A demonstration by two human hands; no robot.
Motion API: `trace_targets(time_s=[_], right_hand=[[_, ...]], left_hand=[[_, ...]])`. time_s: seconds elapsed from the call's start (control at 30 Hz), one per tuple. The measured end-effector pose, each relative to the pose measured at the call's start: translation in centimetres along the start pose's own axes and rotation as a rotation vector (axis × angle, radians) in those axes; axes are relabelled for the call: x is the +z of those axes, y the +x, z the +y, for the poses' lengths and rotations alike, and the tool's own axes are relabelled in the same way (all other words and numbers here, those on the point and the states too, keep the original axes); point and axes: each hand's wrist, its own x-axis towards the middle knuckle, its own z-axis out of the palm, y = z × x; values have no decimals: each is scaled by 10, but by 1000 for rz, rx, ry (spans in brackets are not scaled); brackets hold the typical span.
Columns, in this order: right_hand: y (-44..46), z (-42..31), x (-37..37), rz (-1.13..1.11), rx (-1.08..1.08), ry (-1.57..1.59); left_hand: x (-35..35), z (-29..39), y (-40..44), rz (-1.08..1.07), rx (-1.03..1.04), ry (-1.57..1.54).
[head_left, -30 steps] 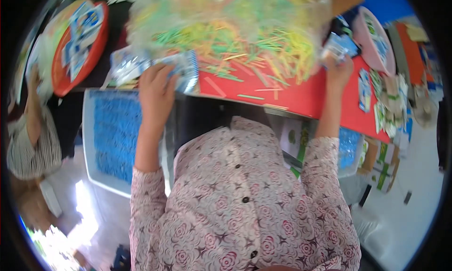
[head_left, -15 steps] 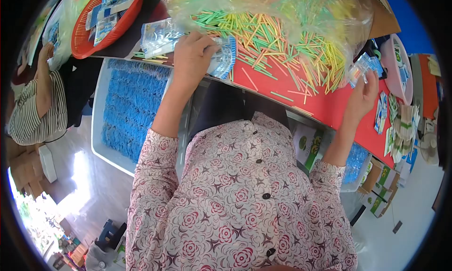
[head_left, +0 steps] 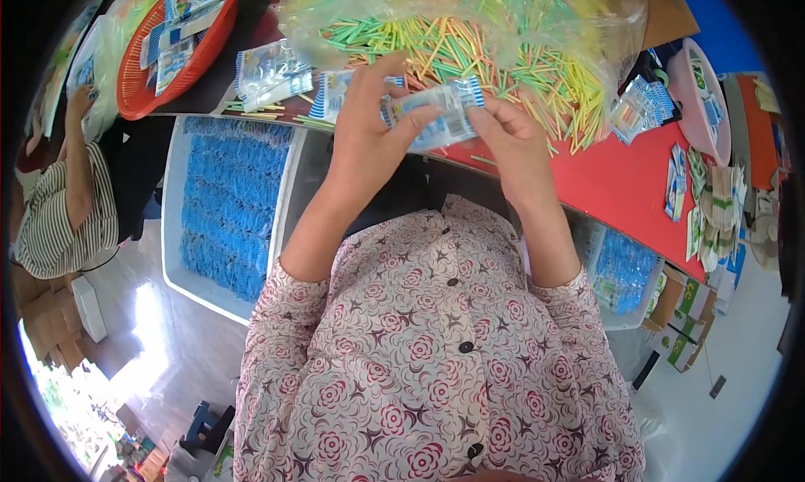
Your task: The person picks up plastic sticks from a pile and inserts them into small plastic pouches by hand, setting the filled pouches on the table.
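A small clear and blue packet (head_left: 440,113) is stretched between my two hands above the table's front edge. My left hand (head_left: 369,126) pinches its left end between thumb and fingers. At its right end, the thumb and fingers of my right hand (head_left: 513,138) are closed on it. Another blue and white packet (head_left: 332,95) lies just behind my left hand, and more packets (head_left: 272,73) are left of it. Behind the hands, green, yellow and pink sticks (head_left: 457,50) spill from a clear plastic bag (head_left: 537,17).
Left, a red basket (head_left: 134,88) holds packets; a white bin (head_left: 174,230) below has blue packets. Right are a pink basket (head_left: 688,105), a packet pile (head_left: 641,109) on the red table (head_left: 620,180) and a second bin (head_left: 625,268). A person in striped sleeves (head_left: 63,205) is far left.
My right hand has come left from the packet pile at the right and now grips the packet with my left hand. The left hand has lifted from the packets on the table.
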Motion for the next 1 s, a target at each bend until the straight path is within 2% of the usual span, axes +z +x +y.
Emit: trace_targets(time_s=[0.03, 0.07, 0.17, 0.2, 0.3, 0.47, 0.57, 0.73, 0.87, 0.93, 0.97, 1.0], right_hand=[[-2, 1, -5, -11, 31, 70], [-4, 3, -7, -7, 34, 67], [-8, 7, -11, 17, -67, 137], [-9, 7, -10, 22, -67, 139], [-14, 5, -2, 42, -75, 193], [-18, 10, -8, 76, -28, 158], [-22, 11, -7, 120, -37, -20], [-22, 13, -5, 90, -57, -86], [0, -5, -10, 36, 83, -84], [29, -11, -11, 83, -156, -333], [45, -9, -12, 79, -158, -336], [62, -6, -13, 141, -392, -644]], left_hand=[[2, 1, -2, -21, -236, -231], [3, 0, -2, -23, -238, -235], [2, -6, 1, -223, -461, -474], [1, -7, 1, -229, -461, -473], [-3, -8, -3, -422, -521, -395], [0, -6, -7, -496, -448, -252], [1, 5, -9, -469, -356, -68], [4, 9, -11, -435, -308, -181], [-12, 1, -5, -326, -187, -166], [-17, -3, -2, -240, -117, -77], [-19, -4, -1, -195, -80, -33], [-20, -6, 0, -189, -80, -33]])
